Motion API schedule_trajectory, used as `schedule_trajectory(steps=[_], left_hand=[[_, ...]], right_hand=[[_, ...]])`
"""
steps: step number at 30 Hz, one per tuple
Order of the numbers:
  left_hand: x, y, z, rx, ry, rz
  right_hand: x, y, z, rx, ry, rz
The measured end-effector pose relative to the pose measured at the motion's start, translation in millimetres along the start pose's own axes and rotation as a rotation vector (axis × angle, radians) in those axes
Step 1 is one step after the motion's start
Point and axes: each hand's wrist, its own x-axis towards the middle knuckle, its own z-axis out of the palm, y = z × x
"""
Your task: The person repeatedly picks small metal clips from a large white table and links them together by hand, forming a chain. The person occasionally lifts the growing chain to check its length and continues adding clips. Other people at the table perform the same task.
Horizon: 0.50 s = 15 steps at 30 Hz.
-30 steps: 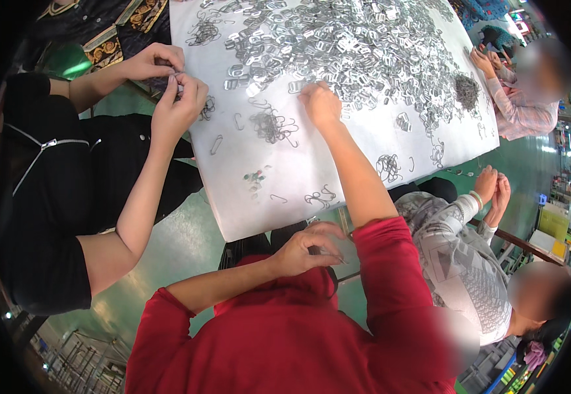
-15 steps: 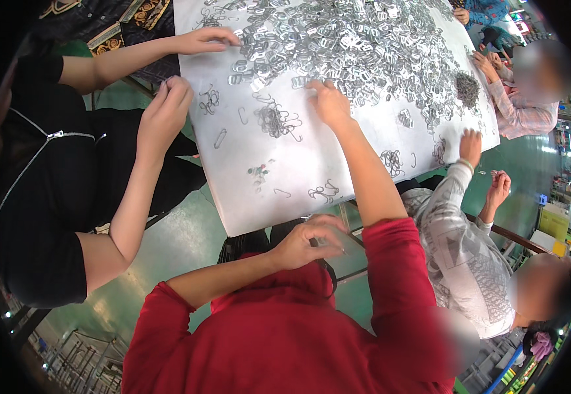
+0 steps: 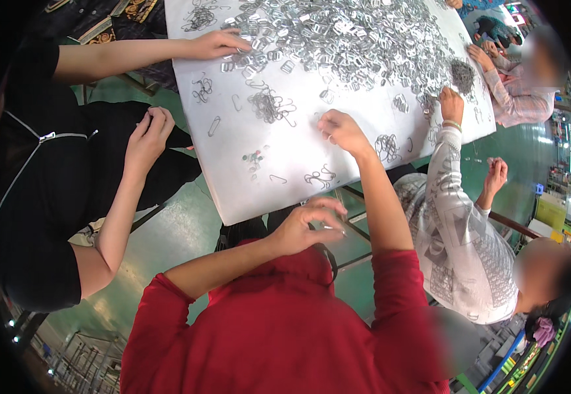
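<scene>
One head-worn fisheye camera looks steeply down from above the person in the red top (image 3: 285, 328), close over the shoulders, facing forward across the white sheet-covered table (image 3: 285, 157). Straight edges bow near the dark round rim.

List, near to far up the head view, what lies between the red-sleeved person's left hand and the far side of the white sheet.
Left hand → near edge of white sheet → small bent wire clip → tangle of dark wire clips → big heap of shiny flat metal buckles.
</scene>
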Motion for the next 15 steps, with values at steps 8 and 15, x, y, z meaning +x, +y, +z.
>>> schedule_trajectory(steps=[8,15], left_hand=[[11,-13,4,-0.1,0.039,-0.091],[18,-23,7,-0.207,-0.041,-0.149]], right_hand=[[-159,-50,-5,0.835,0.495,0.132],[-252,-59,49,0.833,0.752,-0.007]])
